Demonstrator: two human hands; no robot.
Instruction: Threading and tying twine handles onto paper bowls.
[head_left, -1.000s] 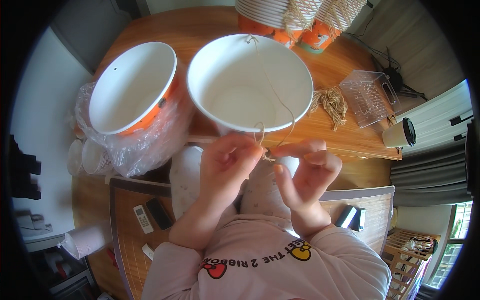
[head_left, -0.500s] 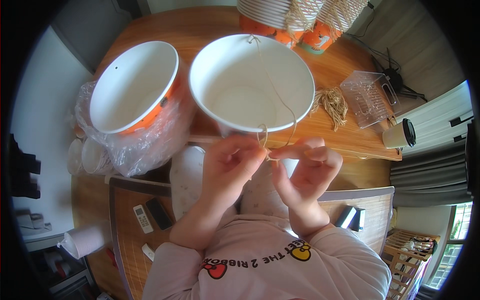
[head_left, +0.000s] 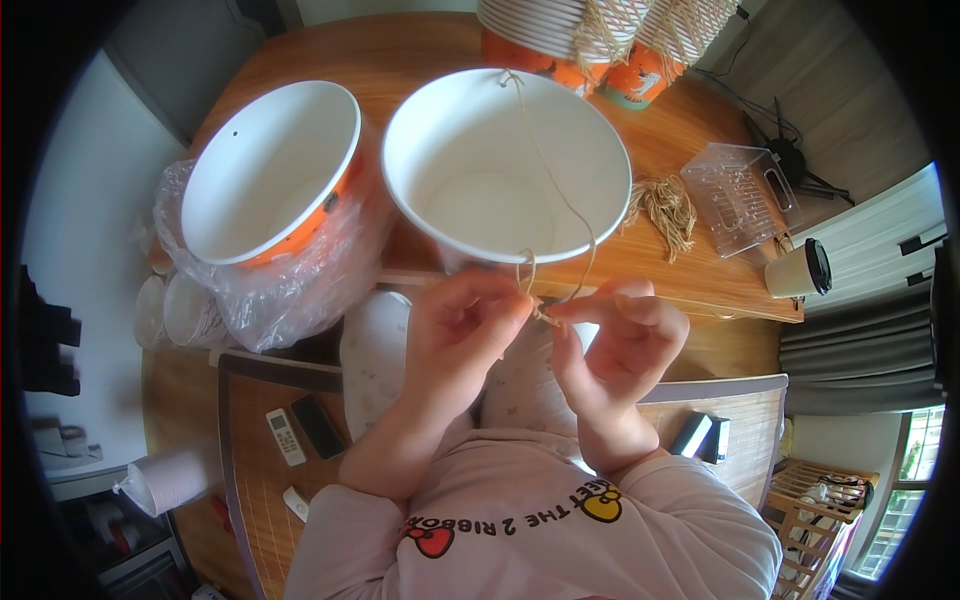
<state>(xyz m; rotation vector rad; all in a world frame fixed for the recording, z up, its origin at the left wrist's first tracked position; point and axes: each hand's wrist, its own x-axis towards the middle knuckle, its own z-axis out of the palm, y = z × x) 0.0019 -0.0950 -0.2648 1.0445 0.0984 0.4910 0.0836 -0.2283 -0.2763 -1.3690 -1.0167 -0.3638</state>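
A white-lined paper bucket (head_left: 470, 190) stands at the table's near edge. From a knot at its far rim, a thin tan cord (head_left: 552, 180) crosses the opening and drops over the near rim to my hands. My left hand (head_left: 458, 320) pinches the cord between thumb and forefinger, where a small loop rises beside the bucket's near wall. Close on its right, my right hand (head_left: 620, 335) pinches the same cord, a short twisted piece showing between both fingertips. Whether that piece is knotted I cannot tell.
On the left, a second bucket (head_left: 270, 170), orange outside, tilts on a clear plastic bag (head_left: 290, 290). Stacked buckets (head_left: 535, 30) with cords stand at the back. To the right lie a cord bundle (head_left: 665, 212), a clear plastic box (head_left: 735, 200) and a lidded cup (head_left: 798, 268).
My right hand has shifted slightly to the right, so more of the twisted cord shows between my fingertips. My left hand stays almost in place.
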